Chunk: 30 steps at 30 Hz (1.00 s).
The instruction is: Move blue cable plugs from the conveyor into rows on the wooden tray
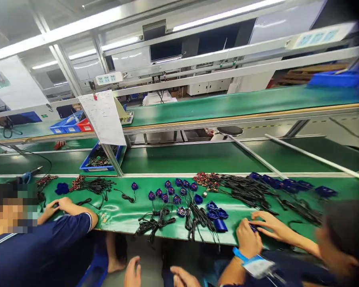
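Note:
My left hand and my right hand are low in the view, in front of the bench edge. Both look open, fingers apart, with nothing visible in them; the lower parts are cut off by the frame. On the green bench top beyond them stand several small round blue housings with coloured bits inside. Bundles of black cable trail from them toward the edge. Several blue cup-shaped shells sit together to the right, one lying on its side.
On the right, a co-worker's hands hold a small blue part. Another co-worker's hands work at the left. Behind lie a heap of black cables, a blue bin of parts and a hanging paper sheet.

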Tool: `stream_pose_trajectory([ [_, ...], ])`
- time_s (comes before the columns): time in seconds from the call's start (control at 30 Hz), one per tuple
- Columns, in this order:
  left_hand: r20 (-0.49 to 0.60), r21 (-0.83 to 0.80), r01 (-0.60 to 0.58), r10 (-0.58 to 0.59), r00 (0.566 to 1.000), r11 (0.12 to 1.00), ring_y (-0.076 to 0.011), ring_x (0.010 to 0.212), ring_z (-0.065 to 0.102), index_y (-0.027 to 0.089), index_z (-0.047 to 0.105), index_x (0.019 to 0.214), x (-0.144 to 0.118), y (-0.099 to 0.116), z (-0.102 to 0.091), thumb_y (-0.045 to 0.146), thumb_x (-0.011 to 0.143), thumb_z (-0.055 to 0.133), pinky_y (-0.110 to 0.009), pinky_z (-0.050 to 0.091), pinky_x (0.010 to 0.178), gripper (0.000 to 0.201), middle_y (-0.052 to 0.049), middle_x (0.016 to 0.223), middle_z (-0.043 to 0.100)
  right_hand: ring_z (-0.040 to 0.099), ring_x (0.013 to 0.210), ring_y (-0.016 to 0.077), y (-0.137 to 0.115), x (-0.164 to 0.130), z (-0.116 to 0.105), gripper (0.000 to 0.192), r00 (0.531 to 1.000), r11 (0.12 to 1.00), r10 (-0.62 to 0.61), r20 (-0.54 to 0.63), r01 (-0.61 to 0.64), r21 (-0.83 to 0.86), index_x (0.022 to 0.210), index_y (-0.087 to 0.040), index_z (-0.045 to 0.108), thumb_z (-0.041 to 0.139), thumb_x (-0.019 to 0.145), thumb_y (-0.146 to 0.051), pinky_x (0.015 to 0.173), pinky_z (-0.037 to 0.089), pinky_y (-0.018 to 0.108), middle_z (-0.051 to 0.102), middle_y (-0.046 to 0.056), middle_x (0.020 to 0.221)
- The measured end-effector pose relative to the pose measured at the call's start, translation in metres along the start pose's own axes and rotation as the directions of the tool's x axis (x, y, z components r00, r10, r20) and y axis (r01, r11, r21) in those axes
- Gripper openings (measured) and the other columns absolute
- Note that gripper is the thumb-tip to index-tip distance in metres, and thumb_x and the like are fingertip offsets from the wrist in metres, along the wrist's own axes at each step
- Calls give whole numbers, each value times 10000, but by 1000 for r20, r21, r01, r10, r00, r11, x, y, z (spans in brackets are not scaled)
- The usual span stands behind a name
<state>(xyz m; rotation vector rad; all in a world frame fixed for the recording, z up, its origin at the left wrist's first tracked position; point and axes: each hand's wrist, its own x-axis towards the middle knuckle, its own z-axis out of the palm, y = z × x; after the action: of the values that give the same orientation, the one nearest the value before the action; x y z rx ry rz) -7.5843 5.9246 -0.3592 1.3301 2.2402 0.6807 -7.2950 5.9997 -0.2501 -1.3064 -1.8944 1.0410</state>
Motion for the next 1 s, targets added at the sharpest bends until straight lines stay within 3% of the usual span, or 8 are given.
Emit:
stream_pose_trajectory([
  [0.1,-174,13,-96,96,980,995,-303,1176,644,157,669,1142,70,37,-23,418,896,314,-484,498,1074,504,-178,1206,694,711,1001,266,1,73,22,460,998,993,63,7,-64,96,1202,-279,706,369,942,-454,913,589,425,741,92,1077],
  [0.2,-188,191,-111,147,971,975,-307,1244,581,75,603,1221,146,80,-56,367,917,317,-475,462,1105,509,-210,1279,635,685,1006,267,8,154,27,508,989,990,137,-54,-134,53,1322,-161,604,351,945,-390,937,567,409,705,147,1079],
  [0.33,-131,418,-83,150,980,905,-298,1381,433,38,439,1382,250,121,-79,248,919,357,-447,362,1172,515,-224,1428,493,592,1179,286,20,238,28,539,981,973,173,-92,-185,-139,1395,-77,510,339,898,-201,1054,491,421,621,193,1246],
  [0.43,-61,471,-67,108,992,880,-353,1473,271,62,331,1458,318,130,-77,191,871,476,-524,302,1178,618,-253,1547,322,460,1344,261,24,277,31,658,994,960,111,-7,-109,-256,1454,-72,437,359,800,-69,1163,385,412,523,161,1416],
  [0.53,102,501,-138,99,990,854,-387,1481,235,102,298,1486,367,131,-69,139,801,567,-565,297,1154,737,-254,1584,250,318,1449,272,28,299,38,774,987,933,96,130,-44,-356,1504,-62,366,423,733,-44,1218,285,432,403,146,1540],
  [0.67,386,449,-348,173,906,823,-306,1343,445,130,419,1428,386,132,-61,117,789,570,-442,388,1106,657,-192,1464,425,399,1378,332,36,314,50,825,967,874,119,224,5,-486,1545,-111,314,444,736,-24,1150,309,503,311,178,1594],
  [0.8,563,348,-542,291,773,765,-262,1207,513,129,531,1318,358,137,-52,260,863,538,-393,411,1088,474,-147,1292,531,519,1201,319,45,324,56,803,962,836,52,267,104,-538,1567,-178,269,405,790,-27,1010,399,485,304,161,1603],
  [1.0,658,180,-709,452,602,682,-331,1367,404,157,273,1538,325,134,-29,390,927,473,-537,335,1157,684,-187,1494,416,521,1165,328,50,334,56,749,966,799,35,257,127,-587,1573,-208,225,488,872,-183,954,402,476,414,210,1504],
])
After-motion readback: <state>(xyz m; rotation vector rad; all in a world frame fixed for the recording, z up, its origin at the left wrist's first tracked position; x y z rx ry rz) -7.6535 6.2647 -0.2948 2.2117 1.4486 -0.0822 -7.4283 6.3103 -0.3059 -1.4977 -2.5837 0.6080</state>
